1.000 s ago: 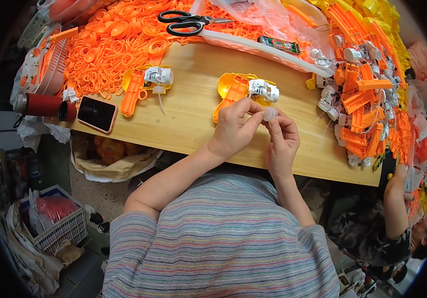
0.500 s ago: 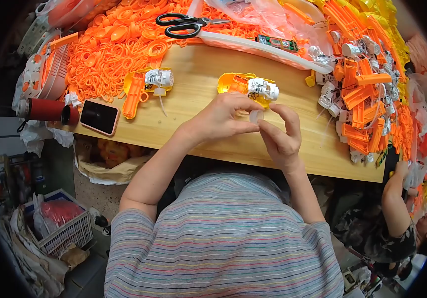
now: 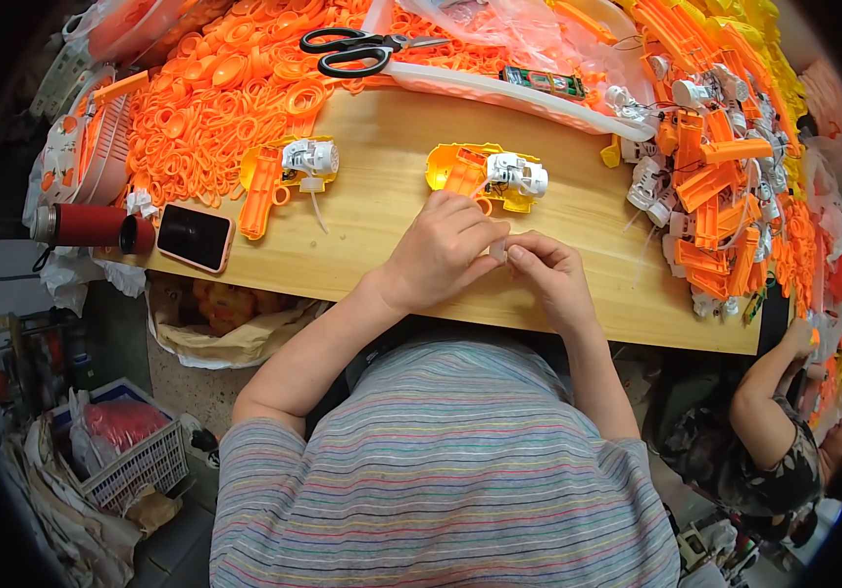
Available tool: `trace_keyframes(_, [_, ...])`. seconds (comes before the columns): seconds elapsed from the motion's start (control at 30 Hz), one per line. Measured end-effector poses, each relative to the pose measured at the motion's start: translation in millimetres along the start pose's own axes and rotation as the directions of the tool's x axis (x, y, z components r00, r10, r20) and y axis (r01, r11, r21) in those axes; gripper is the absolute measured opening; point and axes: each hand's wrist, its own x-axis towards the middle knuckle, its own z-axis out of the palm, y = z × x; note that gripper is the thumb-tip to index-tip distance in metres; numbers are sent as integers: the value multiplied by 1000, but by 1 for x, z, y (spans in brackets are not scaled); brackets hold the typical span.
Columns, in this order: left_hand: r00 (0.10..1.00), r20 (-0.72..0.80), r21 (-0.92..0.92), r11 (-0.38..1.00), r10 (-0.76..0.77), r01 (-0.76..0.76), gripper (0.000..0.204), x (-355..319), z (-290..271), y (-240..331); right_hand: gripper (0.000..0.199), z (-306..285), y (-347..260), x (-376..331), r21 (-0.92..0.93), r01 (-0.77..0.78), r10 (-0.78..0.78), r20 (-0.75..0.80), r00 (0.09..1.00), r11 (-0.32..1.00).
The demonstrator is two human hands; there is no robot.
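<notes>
Between the fingertips of both hands, just above the wooden table, is a small translucent white plastic piece (image 3: 499,250), mostly covered by the fingers. My left hand (image 3: 438,253) pinches it from one side, fingers curled. From the other side my right hand (image 3: 553,279) grips its edge between thumb and forefinger. Right beyond the left knuckles lies an open yellow toy gun shell (image 3: 443,160) with an orange handle part (image 3: 467,172) and a white mechanism (image 3: 519,174). A similar toy assembly (image 3: 266,186) rests farther left, with a thin clear tube hanging from its white part.
Orange plastic rings (image 3: 191,147) are heaped at the back left, near black-handled scissors (image 3: 352,54) and a pale tray (image 3: 529,101). A phone (image 3: 196,236) and red flask (image 3: 88,224) sit left. Orange-and-white assemblies (image 3: 710,186) pile up right; a co-worker's arm (image 3: 769,392) is beyond.
My right fingers have closed from a spread pose into a pinch on the translucent piece. The left fingers have curled in more, covering more of it.
</notes>
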Motion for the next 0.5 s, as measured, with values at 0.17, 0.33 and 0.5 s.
trace_keyframes(0.17, [1000,-13,14,1000,25,-24,36,-3,4,3,16,3,2,0,-86,38,-37,9,999,996])
trace_keyframes(0.33, [999,-34,12,1000,0,0,35,0,7,6,6,14,8,3,-26,132,-134,-129,983,991])
trace_keyframes(0.5, [1000,-1,7,1000,22,-22,33,5,5,1,8,16,15,3,-70,148,-160,-205,966,986])
